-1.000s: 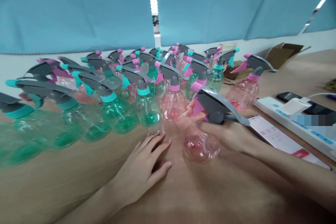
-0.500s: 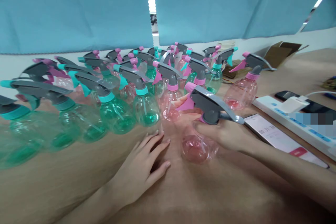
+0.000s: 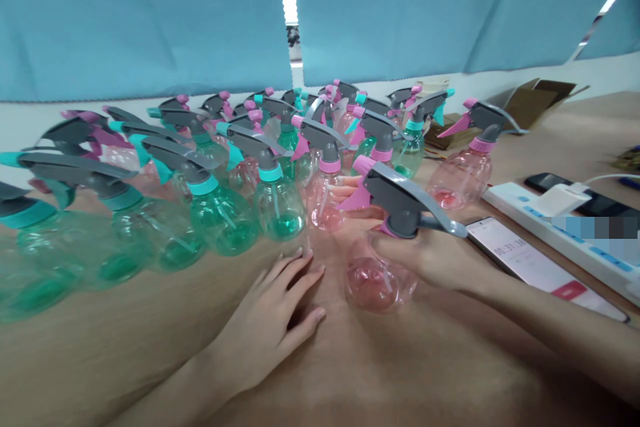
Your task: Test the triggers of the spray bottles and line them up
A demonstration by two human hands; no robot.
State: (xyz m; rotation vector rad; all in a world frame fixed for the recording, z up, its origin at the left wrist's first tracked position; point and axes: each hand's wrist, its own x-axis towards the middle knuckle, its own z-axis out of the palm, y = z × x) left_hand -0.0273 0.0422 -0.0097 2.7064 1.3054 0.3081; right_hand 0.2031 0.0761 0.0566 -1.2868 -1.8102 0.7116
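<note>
My right hand [image 3: 420, 255] is wrapped round the neck of a clear pink spray bottle [image 3: 375, 280], whose grey head has a pink nozzle and trigger. The bottle stands upright on the table in front of me, its nozzle facing left and away. Some of the fingers show past the trigger; the thumb side lies along the collar. Flat on the table to the left rests my left hand [image 3: 280, 307], fingers stretched and slightly spread, holding nothing. Just beyond it stand a green spray bottle [image 3: 280, 210] and a pink spray bottle [image 3: 325, 200].
Several more green and pink spray bottles [image 3: 225, 220] crowd the table's left and back. Another pink bottle [image 3: 463, 177] stands at right, near a power strip [image 3: 565, 233], a lit phone [image 3: 540, 267] and a dark phone [image 3: 610, 203]. An open cardboard box [image 3: 533, 107] lies behind.
Almost nothing differs. My right hand keeps its grip on the pink spray bottle, with only a slight shift of the fingers by the trigger. My left hand has stayed still.
</note>
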